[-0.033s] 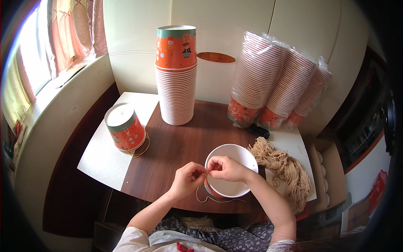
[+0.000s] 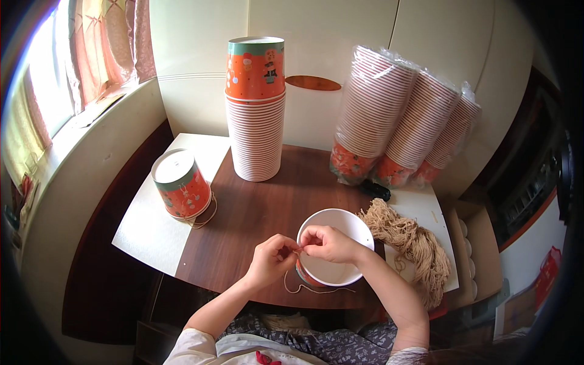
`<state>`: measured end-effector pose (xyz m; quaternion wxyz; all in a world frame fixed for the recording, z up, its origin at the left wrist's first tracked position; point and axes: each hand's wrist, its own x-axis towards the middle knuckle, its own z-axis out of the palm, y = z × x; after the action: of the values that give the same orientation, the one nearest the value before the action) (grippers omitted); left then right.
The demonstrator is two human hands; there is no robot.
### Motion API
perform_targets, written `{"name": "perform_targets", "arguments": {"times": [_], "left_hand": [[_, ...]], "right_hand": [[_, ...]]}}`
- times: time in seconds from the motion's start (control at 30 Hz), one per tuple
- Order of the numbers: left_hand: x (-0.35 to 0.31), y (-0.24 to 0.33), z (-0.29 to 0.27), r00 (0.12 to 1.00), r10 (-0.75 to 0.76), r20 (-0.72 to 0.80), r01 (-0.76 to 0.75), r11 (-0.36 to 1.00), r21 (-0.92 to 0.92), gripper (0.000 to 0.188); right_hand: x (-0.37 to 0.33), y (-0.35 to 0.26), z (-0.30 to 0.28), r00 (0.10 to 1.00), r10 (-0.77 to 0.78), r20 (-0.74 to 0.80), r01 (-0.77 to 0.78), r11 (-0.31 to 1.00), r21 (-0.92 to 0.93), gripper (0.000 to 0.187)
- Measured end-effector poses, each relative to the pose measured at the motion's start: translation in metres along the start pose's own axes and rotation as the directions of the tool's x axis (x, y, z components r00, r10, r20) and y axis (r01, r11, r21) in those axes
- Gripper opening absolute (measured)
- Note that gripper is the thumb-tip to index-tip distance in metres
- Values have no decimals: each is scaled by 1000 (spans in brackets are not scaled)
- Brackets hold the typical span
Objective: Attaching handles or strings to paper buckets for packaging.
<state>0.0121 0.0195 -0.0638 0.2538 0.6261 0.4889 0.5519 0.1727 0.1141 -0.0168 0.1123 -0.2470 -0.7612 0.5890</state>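
Note:
A white-lined paper bucket (image 2: 340,222) with an orange and green outside stands mouth up near the table's front edge. At its left rim my left hand (image 2: 271,261) and my right hand (image 2: 331,244) meet, fingertips pinched together. Between them is a thin beige string (image 2: 317,291), whose loose end curls on the table below the bucket. My right hand reaches over the bucket's opening, hiding part of the rim. Fingers cover the spot where string and bucket meet, so I cannot tell whether the string passes through the wall.
An upside-down bucket (image 2: 184,191) with string at its rim sits left. Behind stands a tall stack of nested buckets (image 2: 255,134); at back right are plastic-wrapped stacks (image 2: 380,103). A beige yarn bundle (image 2: 420,249) lies right, near a small black object (image 2: 375,190) and a cardboard box (image 2: 486,267).

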Motion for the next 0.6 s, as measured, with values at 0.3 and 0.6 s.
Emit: {"name": "perform_targets", "arguments": {"times": [0.3, 0.6], "left_hand": [[0, -3, 0, 999, -9, -42, 8, 1000, -25, 12], [-1, -4, 1, 995, -96, -17, 93, 990, -107, 11]], "right_hand": [[2, -4, 0, 997, 54, 49, -57, 996, 71, 9], [-1, -15, 5, 990, -86, -111, 63, 979, -195, 7]]}}
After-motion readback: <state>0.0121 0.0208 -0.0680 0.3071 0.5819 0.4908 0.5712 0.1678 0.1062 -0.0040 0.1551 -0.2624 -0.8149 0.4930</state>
